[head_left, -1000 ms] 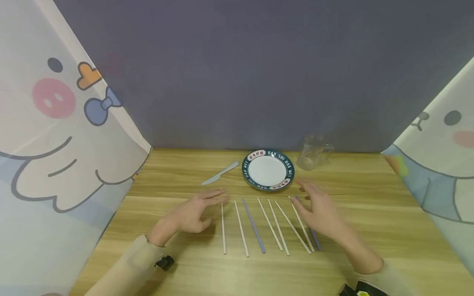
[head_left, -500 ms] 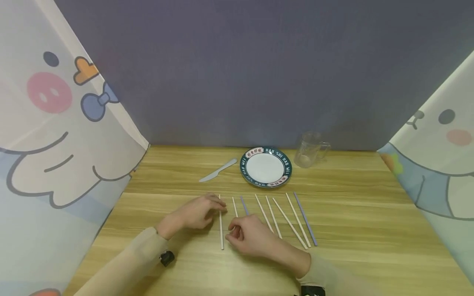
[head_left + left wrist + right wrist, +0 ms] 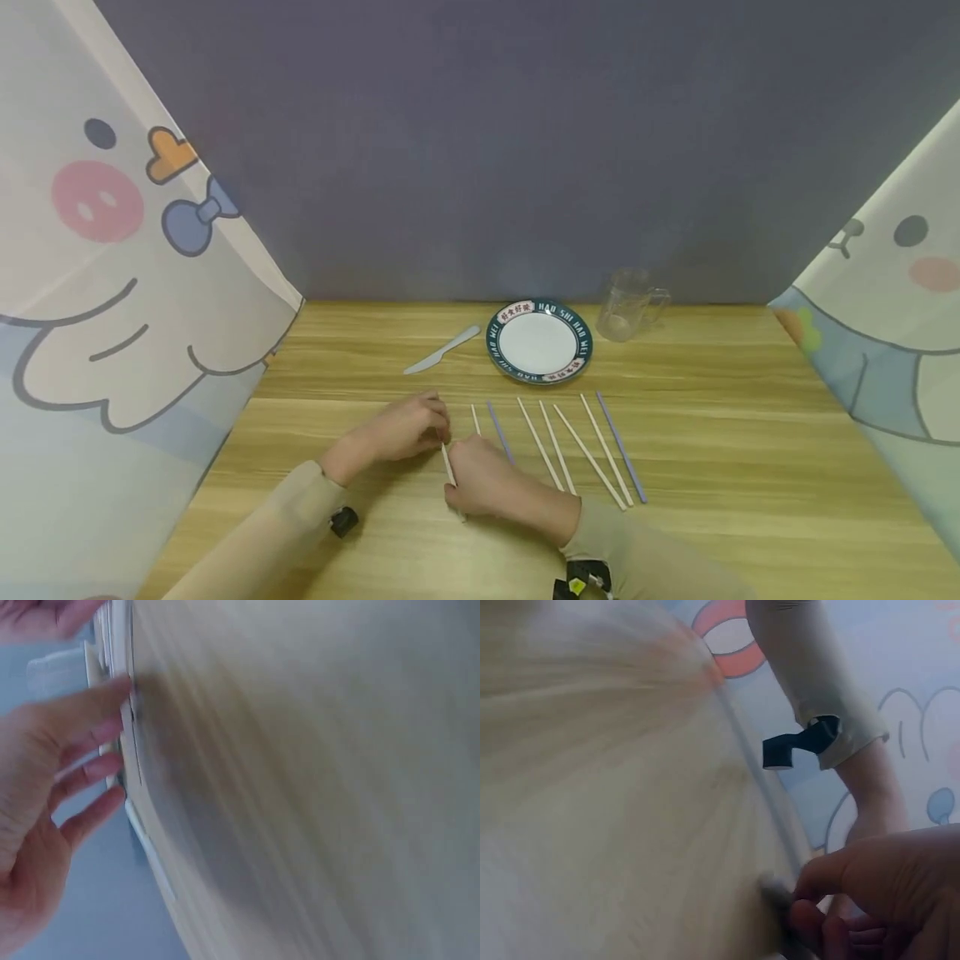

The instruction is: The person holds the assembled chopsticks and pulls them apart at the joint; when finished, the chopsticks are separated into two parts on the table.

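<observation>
between two hands (image 3: pixel 480 477), one of eight sticks (image 3: pixel 448 465)

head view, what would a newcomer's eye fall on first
Probably the green-rimmed plate at the back of the table, between knife and clear mug. Then the white and purple sticks in front, with left hand and right hand close together at the row's left end.

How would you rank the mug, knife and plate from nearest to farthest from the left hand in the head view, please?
1. Knife: just beyond the left hand.
2. Plate: right of the knife.
3. Mug: right of the plate.
</observation>
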